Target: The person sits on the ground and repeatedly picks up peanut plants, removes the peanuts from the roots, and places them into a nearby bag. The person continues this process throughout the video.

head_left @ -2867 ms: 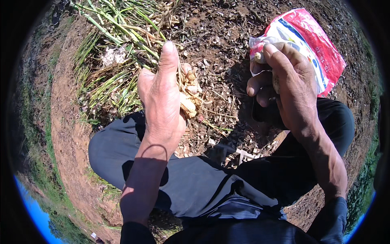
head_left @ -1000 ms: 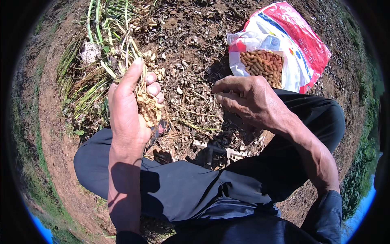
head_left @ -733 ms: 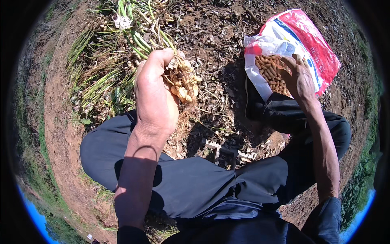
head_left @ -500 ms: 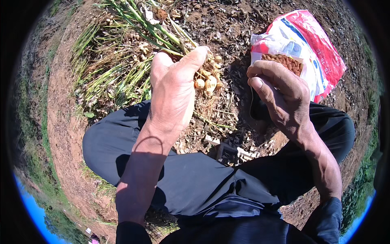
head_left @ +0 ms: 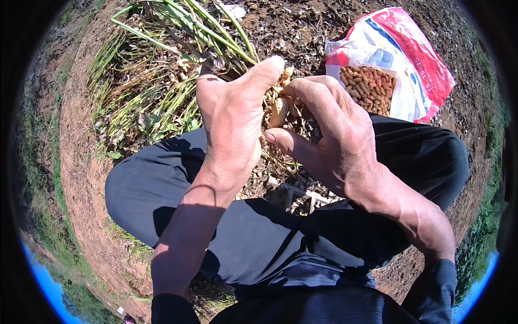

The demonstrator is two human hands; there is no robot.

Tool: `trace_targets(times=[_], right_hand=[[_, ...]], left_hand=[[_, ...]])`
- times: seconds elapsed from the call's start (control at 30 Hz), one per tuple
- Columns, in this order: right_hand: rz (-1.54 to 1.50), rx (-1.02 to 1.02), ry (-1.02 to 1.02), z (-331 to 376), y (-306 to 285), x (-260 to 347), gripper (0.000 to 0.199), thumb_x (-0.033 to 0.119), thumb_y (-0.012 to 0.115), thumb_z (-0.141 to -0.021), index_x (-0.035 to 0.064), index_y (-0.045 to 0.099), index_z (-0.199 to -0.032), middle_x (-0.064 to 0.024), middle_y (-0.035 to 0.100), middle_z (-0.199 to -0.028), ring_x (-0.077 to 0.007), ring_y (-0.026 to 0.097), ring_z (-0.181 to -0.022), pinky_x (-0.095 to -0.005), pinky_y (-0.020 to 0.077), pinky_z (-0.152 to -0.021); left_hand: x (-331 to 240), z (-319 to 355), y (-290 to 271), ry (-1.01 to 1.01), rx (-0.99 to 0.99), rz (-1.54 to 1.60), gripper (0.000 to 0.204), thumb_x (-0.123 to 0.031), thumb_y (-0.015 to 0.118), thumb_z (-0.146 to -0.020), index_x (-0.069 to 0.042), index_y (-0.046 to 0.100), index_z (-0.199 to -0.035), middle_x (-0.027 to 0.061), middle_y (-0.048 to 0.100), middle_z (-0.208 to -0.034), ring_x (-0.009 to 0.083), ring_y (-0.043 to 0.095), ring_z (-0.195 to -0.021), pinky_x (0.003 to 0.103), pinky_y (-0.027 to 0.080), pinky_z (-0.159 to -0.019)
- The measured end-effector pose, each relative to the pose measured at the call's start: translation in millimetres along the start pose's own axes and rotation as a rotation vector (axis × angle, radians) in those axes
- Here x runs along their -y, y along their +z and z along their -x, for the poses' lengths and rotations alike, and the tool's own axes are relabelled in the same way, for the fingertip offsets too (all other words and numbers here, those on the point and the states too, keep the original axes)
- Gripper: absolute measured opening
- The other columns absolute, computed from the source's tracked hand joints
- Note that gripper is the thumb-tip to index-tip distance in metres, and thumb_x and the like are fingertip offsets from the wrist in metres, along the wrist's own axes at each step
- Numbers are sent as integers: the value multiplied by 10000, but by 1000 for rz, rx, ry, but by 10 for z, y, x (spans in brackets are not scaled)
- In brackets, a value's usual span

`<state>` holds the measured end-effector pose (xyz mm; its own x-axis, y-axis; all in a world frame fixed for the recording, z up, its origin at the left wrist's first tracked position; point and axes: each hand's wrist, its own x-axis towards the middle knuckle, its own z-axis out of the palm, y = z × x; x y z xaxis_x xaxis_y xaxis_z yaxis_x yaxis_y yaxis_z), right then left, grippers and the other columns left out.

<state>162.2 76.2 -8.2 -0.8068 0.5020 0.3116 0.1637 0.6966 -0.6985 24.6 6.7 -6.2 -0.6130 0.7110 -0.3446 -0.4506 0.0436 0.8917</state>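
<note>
My left hand point(head_left: 232, 108) is closed around a peanut plant point(head_left: 229, 46), its green stems pointing up and left past the thumb. Peanut pods point(head_left: 278, 112) hang at the root end, on the right side of that fist. My right hand point(head_left: 337, 135) reaches to these pods from the right. Its thumb and forefinger are spread with a gap between them, and the forefinger is beside the pods. The other right fingers are partly hidden behind it.
A red and white sack point(head_left: 418, 65) lies at the far right, with many loose peanuts point(head_left: 368, 89) in its mouth. Pulled peanut plants point(head_left: 145, 86) are heaped at the left. My crossed legs point(head_left: 253, 232) frame soil strewn with dry leaves and a pale frame-like object point(head_left: 315, 198).
My right hand has moved left from beside the sack to the pods, its fingers opening. The peanuts in the sack show more fully. My left hand keeps its hold on the plant.
</note>
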Motion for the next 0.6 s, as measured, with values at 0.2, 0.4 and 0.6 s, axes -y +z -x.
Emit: trace_targets(times=[0.2,0.4,0.6], right_hand=[[44,-28,-27,-24,65,-34,457,184,790,-718,39,529,-1064,-84,561,-849,-270,584,-804,-377,500,-674],[-176,-76,73,-29,12,-88,308,45,696,-775,-3,575,-1055,-122,607,-849,-306,616,-805,-378,516,-708],[-405,12,201,-88,-142,-60,302,48,689,-841,-27,590,-1117,-135,672,-887,-208,671,-784,-300,537,-682]], left_hand=[[67,10,29,138,-10,-34,168,-89,689,-886,77,701,-908,81,696,-797,87,637,-633,221,522,-580],[46,14,54,212,2,-99,149,-43,677,-888,77,670,-975,79,686,-889,90,638,-749,226,515,-697],[66,19,12,194,-60,-155,347,-107,712,-890,57,478,-1089,70,614,-924,103,601,-762,228,515,-673]])
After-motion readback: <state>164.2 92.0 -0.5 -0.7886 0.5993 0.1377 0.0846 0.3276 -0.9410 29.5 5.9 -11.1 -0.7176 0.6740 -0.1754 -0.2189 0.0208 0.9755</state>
